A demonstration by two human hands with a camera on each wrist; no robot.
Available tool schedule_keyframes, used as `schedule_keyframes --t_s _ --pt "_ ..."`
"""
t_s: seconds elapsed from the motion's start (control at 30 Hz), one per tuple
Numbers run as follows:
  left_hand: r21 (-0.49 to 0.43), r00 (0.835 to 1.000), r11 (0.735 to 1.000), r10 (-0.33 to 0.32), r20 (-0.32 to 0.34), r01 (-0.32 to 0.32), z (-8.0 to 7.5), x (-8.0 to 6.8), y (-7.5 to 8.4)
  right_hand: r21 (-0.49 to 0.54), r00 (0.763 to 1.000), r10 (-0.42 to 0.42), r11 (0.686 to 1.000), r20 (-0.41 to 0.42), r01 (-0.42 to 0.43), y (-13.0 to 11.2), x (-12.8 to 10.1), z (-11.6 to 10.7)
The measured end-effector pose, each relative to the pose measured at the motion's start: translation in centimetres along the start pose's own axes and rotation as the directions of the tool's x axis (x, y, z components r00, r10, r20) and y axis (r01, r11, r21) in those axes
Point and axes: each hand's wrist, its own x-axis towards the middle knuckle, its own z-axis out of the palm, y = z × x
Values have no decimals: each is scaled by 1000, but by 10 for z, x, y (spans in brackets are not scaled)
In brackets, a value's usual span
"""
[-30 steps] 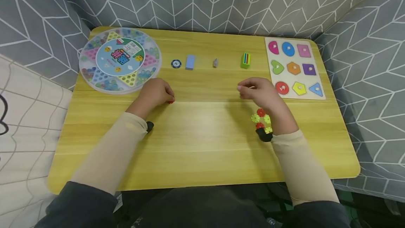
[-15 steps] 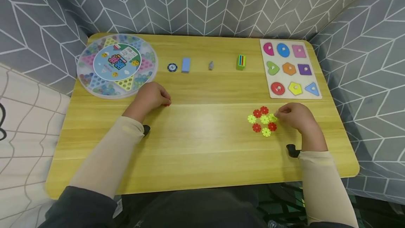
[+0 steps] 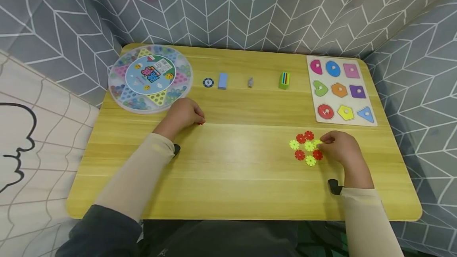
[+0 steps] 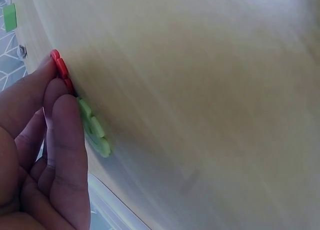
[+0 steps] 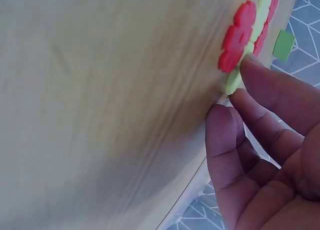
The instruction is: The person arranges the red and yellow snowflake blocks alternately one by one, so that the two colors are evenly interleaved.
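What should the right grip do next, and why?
Probably lift the yellow-green flower disc off the table: the right grip has thumb and fingertip at its edge, on the outer side of the flower-disc cluster, while the left grip pinches a red flower disc apart from it.

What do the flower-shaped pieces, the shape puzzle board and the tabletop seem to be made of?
Flower-shaped pieces: probably plastic; evenly colored, with smooth, rounded lobes.
Shape puzzle board: possibly wood; flat, pale, matte-looking face, though plastic can't be ruled out.
Tabletop: wood or wood-look laminate; grain-like streaks under a soft sheen.
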Motion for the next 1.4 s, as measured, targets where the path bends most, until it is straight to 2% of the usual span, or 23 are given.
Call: schedule_keyframes --t_s 0.33,0.63,0.77,0.93,1.03,1.2,1.4 --pt "1 1000 1000 -12 13 12 1 0 -2 -41 999 -14 999 -46 12 3 -4 1" --pt "1 999 1000 -28 16 28 1 -1 -2 -24 1000 27 999 -14 -27 2 -1 1" --pt "5 999 999 -32 20 32 0 -1 -3 0 1000 24 1000 -9 -24 3 0 -1" --pt "3 999 999 -34 19 34 -1 -1 -3 91 998 -6 996 -63 11 -4 0 -5" --pt "-1 999 999 -32 11 32 -3 -2 -3 201 995 -30 978 -91 48 -28 2 -9" --pt "-2 999 999 -36 6 36 -3 -2 -4 352 988 -137 923 -75 154 -90 17 -11" --pt "-8 1000 1000 -25 4 25 0 1 -1 473 972 -234 858 10 202 -162 47 15"
